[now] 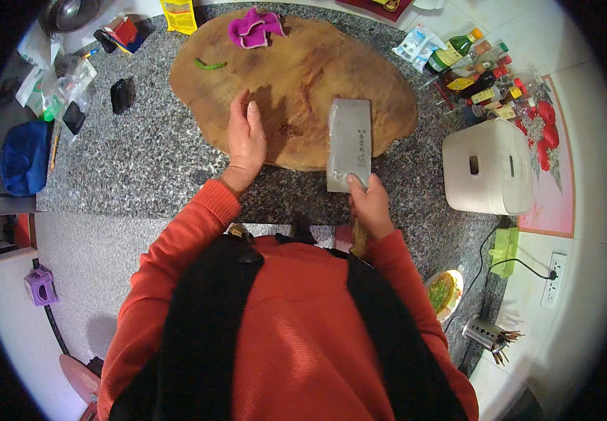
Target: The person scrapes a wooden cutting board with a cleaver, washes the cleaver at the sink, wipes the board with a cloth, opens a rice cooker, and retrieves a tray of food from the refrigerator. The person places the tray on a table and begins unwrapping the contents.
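My right hand (371, 204) grips a Chinese cleaver (350, 139) by its handle, thumb against the lower blade. The blade lies flat-side up over the right front edge of a large wooden chopping board (282, 73); whether it touches the wood I cannot tell. My left hand (247, 137) is raised at the board's front left edge, fingers pointing away from me, holding nothing. A green chili pepper (210, 65) lies on the board's far left part. Near the far edge is a crumpled magenta cloth (255, 29).
A white rice cooker (472, 163) stands right of the board, sauce bottles (456, 50) behind it. A plate of food (444, 294) and a metal chopstick holder (485, 332) are at lower right. Plastic bags (56, 89) and a blue cloth item (24, 158) lie left on the granite counter.
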### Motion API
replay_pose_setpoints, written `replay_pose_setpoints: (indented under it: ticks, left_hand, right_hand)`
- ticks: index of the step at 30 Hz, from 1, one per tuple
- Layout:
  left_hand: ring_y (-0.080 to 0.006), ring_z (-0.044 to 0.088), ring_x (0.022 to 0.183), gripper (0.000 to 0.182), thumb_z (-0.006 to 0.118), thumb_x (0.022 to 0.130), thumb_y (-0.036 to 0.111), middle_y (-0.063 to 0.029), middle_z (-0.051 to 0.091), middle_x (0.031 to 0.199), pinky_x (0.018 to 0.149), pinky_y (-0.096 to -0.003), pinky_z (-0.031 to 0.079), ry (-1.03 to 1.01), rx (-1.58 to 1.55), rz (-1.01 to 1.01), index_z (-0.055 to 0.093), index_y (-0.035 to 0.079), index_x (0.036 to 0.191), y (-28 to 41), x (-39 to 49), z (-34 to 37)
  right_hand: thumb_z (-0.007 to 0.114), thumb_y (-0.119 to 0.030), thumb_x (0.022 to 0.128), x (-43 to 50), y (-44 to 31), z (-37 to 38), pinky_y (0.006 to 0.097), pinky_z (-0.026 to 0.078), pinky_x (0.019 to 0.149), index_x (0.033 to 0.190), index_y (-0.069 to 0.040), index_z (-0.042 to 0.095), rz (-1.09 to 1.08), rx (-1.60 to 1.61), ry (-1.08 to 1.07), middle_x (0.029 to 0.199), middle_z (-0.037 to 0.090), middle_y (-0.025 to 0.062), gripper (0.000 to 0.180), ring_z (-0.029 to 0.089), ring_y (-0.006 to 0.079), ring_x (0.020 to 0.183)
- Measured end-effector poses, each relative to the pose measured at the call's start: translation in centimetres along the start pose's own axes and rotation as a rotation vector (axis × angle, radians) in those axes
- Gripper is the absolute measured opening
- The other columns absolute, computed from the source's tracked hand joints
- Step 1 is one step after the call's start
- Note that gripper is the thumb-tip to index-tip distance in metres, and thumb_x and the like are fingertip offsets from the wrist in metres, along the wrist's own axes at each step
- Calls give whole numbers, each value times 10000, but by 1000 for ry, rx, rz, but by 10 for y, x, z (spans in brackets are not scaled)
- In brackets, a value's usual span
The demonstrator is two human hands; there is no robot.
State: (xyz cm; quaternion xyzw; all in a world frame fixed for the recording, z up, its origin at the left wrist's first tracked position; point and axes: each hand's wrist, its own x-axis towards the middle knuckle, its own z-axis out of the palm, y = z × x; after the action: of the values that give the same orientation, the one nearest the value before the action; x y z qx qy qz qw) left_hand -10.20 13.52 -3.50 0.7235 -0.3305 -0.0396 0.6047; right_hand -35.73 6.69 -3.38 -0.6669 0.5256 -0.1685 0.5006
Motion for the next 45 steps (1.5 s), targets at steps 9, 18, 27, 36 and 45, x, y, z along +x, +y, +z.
replay_pose_setpoints:
  ticks: [9,18,27,36,45]
  left_hand:
    - [-420,511,1172,490,379,1012,314,-260,479,1338,963,-431,426,-100,95,0,358,19,1403,11,5,13]
    - [-406,389,1307,533,400,1007,275,-284,390,1406,1087,-399,321,-171,49,-5,299,-59,1410,18,10,21]
    - [-407,404,1297,561,402,1007,305,-284,390,1408,1066,-398,344,-187,48,5,268,-32,1435,17,14,29]
    - [-321,320,1379,583,351,1025,346,-224,327,1481,1124,-347,254,-244,-28,-105,218,-5,1471,16,22,26]
    - [-350,301,1382,646,374,1010,389,-263,310,1474,1127,-358,251,-251,-117,-133,185,-21,1473,9,32,24]
  right_hand:
    - [605,-256,926,3,-11,41,281,387,399,979,-39,522,-84,-36,34,587,504,10,239,465,106,444]
    - [604,-301,898,7,-46,63,470,505,713,995,33,511,32,-91,-67,867,660,254,360,656,404,798]
    - [605,-324,889,16,-46,84,492,495,742,959,54,502,-44,-62,-79,895,643,297,398,633,452,850]
    - [612,-315,887,9,-60,102,515,483,715,934,48,501,-228,-102,-16,846,631,304,382,619,470,826]
    - [622,-289,896,17,-53,119,438,468,601,945,13,511,-151,63,-59,744,600,211,326,583,357,674]
